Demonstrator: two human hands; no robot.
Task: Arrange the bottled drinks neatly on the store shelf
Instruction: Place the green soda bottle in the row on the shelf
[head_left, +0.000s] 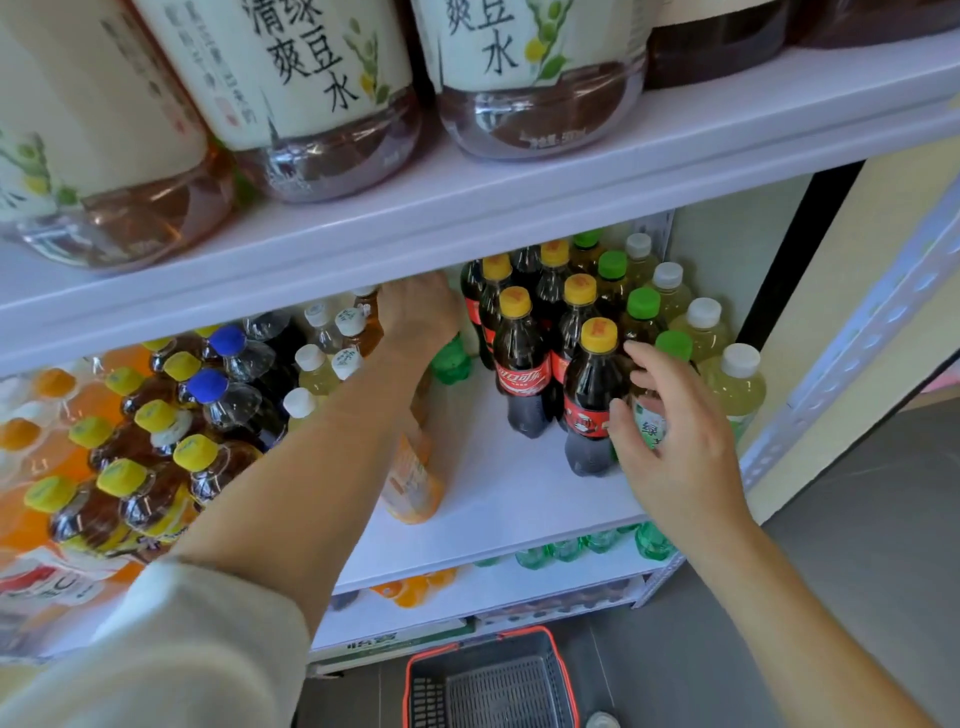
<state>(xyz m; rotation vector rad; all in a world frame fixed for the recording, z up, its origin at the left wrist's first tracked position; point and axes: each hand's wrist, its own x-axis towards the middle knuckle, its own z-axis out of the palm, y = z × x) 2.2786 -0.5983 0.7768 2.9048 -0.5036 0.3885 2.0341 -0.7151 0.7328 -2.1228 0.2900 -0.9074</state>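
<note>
Cream sleeve (171, 649) is filling the 7 o'clock corner, and the bare forearm coming out of it is stretching toward the centre, passing over an orange bottle (415, 483) that is sitting on the white shelf (509, 509). At the end of that arm the left grip (421, 312) is reaching deep under the upper board, its fingers curling over the top of a green bottle (452, 364) whose cap is hiding beneath the palm. Toward 3 o'clock the right grip (675, 431) is spreading open around the front tea bottle (648, 423) of the green-capped row, the thumb lying against the label and the fingers fanning loosely near the neck without closing. Just beside that thumb, cola bottles (524, 374) with yellow caps are standing in two rows running toward the back, and pale yellow drinks (732, 384) with white caps are lining the far edge at 3 o'clock. A bare stretch of shelf is showing between the orange bottle and the cola. Around 9 o'clock brown bottles (124, 493) with yellow caps are crowding together, with blue-capped bottles (223, 384) behind them. Large labelled bottles (322, 104) are sitting on the board at 12 o'clock. Down at 6 o'clock a red-rimmed basket (488, 680) is resting on the floor.
</note>
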